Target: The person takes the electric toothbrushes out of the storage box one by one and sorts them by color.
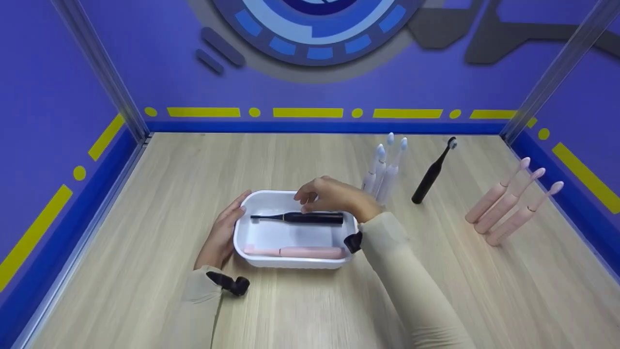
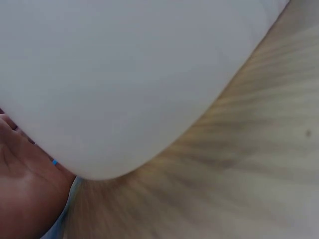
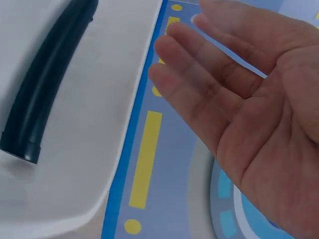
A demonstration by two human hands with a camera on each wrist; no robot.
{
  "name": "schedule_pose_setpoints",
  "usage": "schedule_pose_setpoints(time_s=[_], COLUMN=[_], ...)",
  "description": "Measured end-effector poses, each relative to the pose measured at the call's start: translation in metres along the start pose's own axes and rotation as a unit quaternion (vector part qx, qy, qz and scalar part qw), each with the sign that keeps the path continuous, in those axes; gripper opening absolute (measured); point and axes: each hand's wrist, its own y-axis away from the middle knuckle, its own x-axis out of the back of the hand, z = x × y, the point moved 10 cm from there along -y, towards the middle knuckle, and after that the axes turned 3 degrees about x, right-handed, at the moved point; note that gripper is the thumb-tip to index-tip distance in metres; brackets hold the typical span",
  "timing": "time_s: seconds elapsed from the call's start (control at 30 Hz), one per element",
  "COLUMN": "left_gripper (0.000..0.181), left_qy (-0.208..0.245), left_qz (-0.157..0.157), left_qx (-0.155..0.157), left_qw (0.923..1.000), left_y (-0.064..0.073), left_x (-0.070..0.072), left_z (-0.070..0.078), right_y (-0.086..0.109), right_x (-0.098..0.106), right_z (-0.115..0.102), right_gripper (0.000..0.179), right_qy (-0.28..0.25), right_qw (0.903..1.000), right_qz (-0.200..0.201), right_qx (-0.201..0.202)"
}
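A white tray holds two electric toothbrushes lying crosswise, heads to the left: a black toothbrush in the far half and a pink toothbrush along the near wall. My left hand rests along the tray's left outer wall, thumb at the rim. In the left wrist view its palm lies against the white wall. Over the tray's far right part hovers my right hand, fingers loosely bent, holding nothing. The right wrist view shows the same hand apart from the black handle.
Right of the tray, three white toothbrushes stand upright, partly behind my right wrist. Farther right stand a single black toothbrush and three pink toothbrushes. Blue panels wall in the wooden table at the back and sides.
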Motion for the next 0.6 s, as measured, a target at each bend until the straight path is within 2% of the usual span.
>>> schedule_pose_setpoints(time_s=[0.37, 0.47, 0.6], left_gripper=[0.048, 0.048, 0.048], left_qy=[-0.015, -0.016, -0.01], left_qz=[0.011, 0.011, 0.003], left_qx=[0.009, 0.01, 0.003], left_qw=[0.9998, 0.9998, 0.9999], left_y=[0.0, 0.0, 0.0], left_x=[0.003, 0.003, 0.001], left_z=[-0.002, -0.003, -0.001], right_y=[-0.019, -0.02, -0.022], right_x=[-0.028, -0.035, -0.039], right_z=[0.014, 0.015, 0.011], right_gripper=[0.037, 0.037, 0.035], right_qy=[0.039, 0.058, 0.071], right_qw=[0.9961, 0.995, 0.9951], right_qz=[-0.049, -0.059, -0.06], right_qx=[-0.062, -0.057, -0.032])
